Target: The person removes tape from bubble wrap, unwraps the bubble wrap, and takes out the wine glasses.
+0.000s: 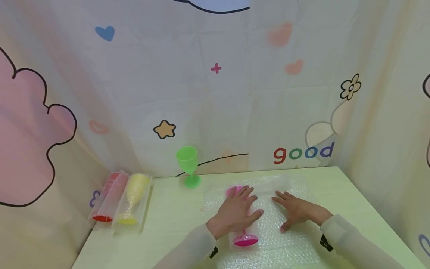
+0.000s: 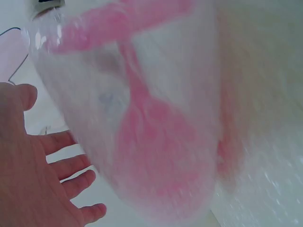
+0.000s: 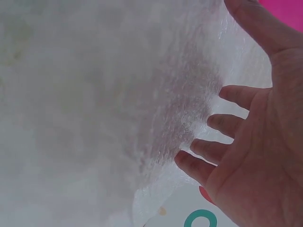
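Observation:
A pink goblet (image 1: pixel 245 240) lies on its side on a sheet of bubble wrap (image 1: pixel 285 243), its base toward me. Wrap covers it, and the goblet shows pink through the film (image 2: pixel 156 142) in the left wrist view. Over the goblet's bowl and stem rests my left hand (image 1: pixel 235 213), fingers spread and straight. My right hand (image 1: pixel 299 210) lies to the right of it on the flat part of the sheet, fingers spread. In the right wrist view, the fingertips of the right hand (image 3: pixel 251 137) touch the bubble wrap (image 3: pixel 184 109).
At the table's left edge lie two wrapped goblets, one red (image 1: pixel 109 198) and one yellow (image 1: pixel 134 196). A green goblet (image 1: pixel 188 164) stands upright at the back, bare. Behind the table (image 1: pixel 168 239) hangs a printed curtain (image 1: pixel 215 101), with more cloth on both sides.

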Tool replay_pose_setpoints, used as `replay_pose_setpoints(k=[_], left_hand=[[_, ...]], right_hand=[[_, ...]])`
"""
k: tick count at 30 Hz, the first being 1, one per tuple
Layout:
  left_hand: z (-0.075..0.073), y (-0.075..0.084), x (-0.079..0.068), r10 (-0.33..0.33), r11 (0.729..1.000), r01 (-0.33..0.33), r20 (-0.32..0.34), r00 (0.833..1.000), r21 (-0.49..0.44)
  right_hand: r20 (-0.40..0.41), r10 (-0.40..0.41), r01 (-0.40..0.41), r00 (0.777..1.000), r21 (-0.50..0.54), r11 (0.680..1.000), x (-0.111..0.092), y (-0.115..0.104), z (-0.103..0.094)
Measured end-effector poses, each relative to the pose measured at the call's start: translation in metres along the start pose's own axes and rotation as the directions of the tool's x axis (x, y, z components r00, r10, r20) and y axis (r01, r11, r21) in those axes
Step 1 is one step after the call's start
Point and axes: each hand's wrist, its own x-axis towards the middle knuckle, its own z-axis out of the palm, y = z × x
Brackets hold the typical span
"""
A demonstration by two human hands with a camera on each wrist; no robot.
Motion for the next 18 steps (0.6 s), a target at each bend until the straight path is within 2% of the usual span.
replay_pose_setpoints(k=[4,6,11,18], left_hand=[[0.006,0.011,0.005,0.057,0.998,-0.059,0.134,0.989,0.007],[0.012,0.012,0.003,0.055,0.998,-0.059,0.163,0.985,0.021],[0.018,0.002,-0.006,0.032,0.999,-0.037,0.155,0.987,0.029],[0.013,-0.016,-0.024,0.014,1.000,-0.015,0.137,0.990,0.001]], right_hand=[[-0.003,-0.001,0.001,1.000,-0.005,1.000,0.000,-0.001,0.001],[-0.005,-0.003,0.003,1.000,-0.003,1.000,0.000,-0.001,0.001],[-0.005,0.004,-0.004,1.000,-0.014,1.000,0.000,-0.001,0.001],[0.013,0.025,-0.025,1.000,0.002,1.000,0.000,0.000,0.000]])
